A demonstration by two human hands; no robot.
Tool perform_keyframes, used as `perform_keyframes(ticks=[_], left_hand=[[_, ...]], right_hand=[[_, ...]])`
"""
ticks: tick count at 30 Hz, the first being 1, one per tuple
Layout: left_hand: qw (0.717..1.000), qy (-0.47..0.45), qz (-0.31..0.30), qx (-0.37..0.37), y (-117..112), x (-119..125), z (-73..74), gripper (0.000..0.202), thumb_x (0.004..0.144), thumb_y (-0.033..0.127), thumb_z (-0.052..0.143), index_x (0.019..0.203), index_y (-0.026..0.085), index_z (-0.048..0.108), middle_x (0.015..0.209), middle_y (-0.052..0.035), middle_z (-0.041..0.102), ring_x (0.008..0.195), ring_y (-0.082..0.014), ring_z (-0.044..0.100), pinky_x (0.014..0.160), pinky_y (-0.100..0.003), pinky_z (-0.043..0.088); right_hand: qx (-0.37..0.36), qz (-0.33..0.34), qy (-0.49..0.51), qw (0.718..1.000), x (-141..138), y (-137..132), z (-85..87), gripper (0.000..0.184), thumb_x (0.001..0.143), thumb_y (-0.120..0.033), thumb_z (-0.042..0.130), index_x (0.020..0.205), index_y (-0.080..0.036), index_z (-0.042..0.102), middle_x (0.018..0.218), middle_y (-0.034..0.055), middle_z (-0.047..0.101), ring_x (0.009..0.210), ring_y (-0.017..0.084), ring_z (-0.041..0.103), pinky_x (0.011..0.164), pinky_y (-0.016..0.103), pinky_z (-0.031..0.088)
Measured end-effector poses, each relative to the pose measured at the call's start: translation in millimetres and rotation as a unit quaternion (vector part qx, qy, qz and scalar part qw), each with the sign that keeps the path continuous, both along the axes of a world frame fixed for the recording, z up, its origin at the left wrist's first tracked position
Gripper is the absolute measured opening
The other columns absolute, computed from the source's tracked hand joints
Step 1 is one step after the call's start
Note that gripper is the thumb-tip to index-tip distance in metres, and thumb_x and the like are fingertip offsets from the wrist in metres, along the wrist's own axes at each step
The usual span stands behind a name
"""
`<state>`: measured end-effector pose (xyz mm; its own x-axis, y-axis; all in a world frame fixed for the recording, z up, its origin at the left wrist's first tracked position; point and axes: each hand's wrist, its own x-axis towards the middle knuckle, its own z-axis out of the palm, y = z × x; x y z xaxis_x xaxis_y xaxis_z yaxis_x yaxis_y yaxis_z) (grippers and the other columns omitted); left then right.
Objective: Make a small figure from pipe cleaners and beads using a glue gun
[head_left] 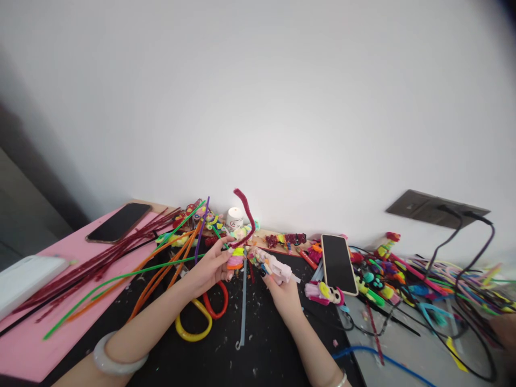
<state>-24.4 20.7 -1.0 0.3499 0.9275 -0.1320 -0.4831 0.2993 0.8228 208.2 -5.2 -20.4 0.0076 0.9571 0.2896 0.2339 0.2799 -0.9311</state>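
My left hand (212,267) is closed around a small pipe-cleaner figure (235,260) with pink, orange and yellow bands. From its top a dark red pipe cleaner (246,207) rises and curves over. In my right hand (284,295) is a pale pink hot glue gun (278,267), its front end pointing left at the figure. Whether its tip touches the figure, I cannot tell. Below the hands, a long translucent stick (244,306) lies on the black mat (226,360). Scissors with a yellow handle loop (192,336) and a red one (217,306) lie under my left hand, their blades mostly hidden.
Dark red pipe cleaners (105,269) and a phone (119,222) lie on the pink board (32,352) at left. A white cup (235,219) stands by the wall. Rightward are another phone (339,263), a pipe-cleaner doll (323,293), several figures, and black cables (459,290) from a wall socket (437,209).
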Motion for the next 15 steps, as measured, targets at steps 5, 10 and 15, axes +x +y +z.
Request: perform_keyframes(ticks=[5,10,15], left_hand=[[0.999,-0.025,0.003,-0.019,0.5,-1.4,-5.8,0.079,0.082,0.044,0.098,0.142,0.026,0.049,0.075,0.0059,0.067,0.052,-0.0101,0.062,0.051,-0.02,0.044],[0.997,-0.062,-0.022,-0.028,0.0,-3.7,-10.6,0.075,0.092,0.035,0.091,0.153,0.026,0.049,0.076,0.0047,0.064,0.052,-0.009,0.058,0.053,-0.02,0.045],[0.995,-0.088,-0.054,-0.016,-2.9,-3.6,-1.6,0.079,0.089,0.038,0.094,0.155,0.028,0.053,0.08,0.0041,0.063,0.051,-0.0056,0.051,0.051,-0.018,0.043]], right_hand=[[-0.013,0.009,0.008,1.0,0.2,-1.5,2.3,0.02,0.084,-0.032,0.077,0.098,-0.02,0.083,0.098,0.011,0.088,0.09,0.03,0.083,0.082,0.04,0.07],[-0.011,0.007,0.007,1.0,0.0,-1.4,3.2,0.017,0.083,-0.032,0.078,0.094,-0.02,0.083,0.095,0.0114,0.088,0.087,0.031,0.083,0.082,0.04,0.07],[-0.004,-0.016,0.032,0.999,1.5,0.2,-4.6,0.026,0.083,-0.039,0.081,0.1,-0.02,0.084,0.102,0.0139,0.088,0.093,0.033,0.084,0.085,0.044,0.071]])
